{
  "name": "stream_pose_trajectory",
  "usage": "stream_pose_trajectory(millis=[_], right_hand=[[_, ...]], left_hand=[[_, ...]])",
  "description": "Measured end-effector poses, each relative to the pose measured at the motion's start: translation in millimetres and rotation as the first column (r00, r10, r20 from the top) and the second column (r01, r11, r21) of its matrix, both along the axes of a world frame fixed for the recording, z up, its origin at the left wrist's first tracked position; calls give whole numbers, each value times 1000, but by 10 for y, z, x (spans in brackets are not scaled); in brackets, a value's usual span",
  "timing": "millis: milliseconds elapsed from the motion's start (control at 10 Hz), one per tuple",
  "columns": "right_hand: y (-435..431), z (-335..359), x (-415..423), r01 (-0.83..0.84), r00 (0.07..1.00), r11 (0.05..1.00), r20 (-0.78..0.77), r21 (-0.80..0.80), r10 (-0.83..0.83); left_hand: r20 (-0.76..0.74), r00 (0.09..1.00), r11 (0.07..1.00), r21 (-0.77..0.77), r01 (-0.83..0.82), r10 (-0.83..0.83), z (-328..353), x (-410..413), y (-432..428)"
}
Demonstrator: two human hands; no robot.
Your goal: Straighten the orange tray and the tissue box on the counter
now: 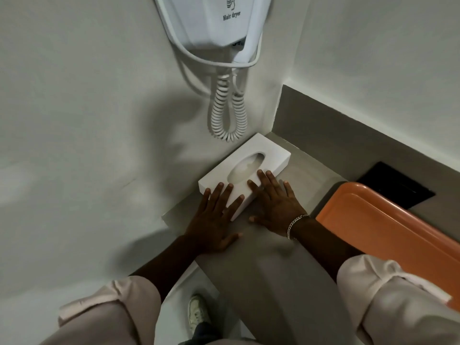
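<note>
Head view: both hands point(245, 212) flat on tissue box point(245, 170).

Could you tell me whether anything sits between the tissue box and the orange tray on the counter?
Nothing visible does. Only the right hand, resting on the tissue box, overlaps the bare counter between it and the orange tray.

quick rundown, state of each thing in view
white rectangular tissue box: flat on the grey counter, angled to its edges, oval opening up
left hand: open, fingers spread on the box's near end
right hand: open, flat on box and counter
orange plastic tray: flat, untouched
white wall hair dryer: docked, cord hanging
</note>
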State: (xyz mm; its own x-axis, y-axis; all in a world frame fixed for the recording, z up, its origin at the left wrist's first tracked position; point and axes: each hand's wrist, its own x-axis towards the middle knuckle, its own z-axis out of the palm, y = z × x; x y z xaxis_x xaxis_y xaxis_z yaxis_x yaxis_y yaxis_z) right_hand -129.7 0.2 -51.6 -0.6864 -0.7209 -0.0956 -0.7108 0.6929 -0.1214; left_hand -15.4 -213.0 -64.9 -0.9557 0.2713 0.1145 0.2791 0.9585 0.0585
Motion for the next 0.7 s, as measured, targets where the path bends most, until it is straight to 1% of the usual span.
stream_pose_trajectory(millis=[200, 400, 500, 600, 700], right_hand=[[29, 54, -311, 52, 998, 999, 27, 10, -52], [111, -5, -565, 68, 998, 998, 10, 4, -69], [169, 0, -698, 81, 997, 997, 11, 13, -81], [180, 128, -767, 79, 995, 996, 56, 38, -81], [177, 344, -730, 76, 990, 996, 115, 40, -80]], left_hand=[[19, 999, 999, -12, 33, -33, 81, -370, 12], [0, 998, 998, -1, 65, -65, 69, -636, 85], [26, 998, 998, -25, 62, -61, 76, -781, 139], [74, 996, 999, -19, 47, -45, 102, -863, 166], [91, 995, 999, 33, 42, -45, 90, -854, 199]])
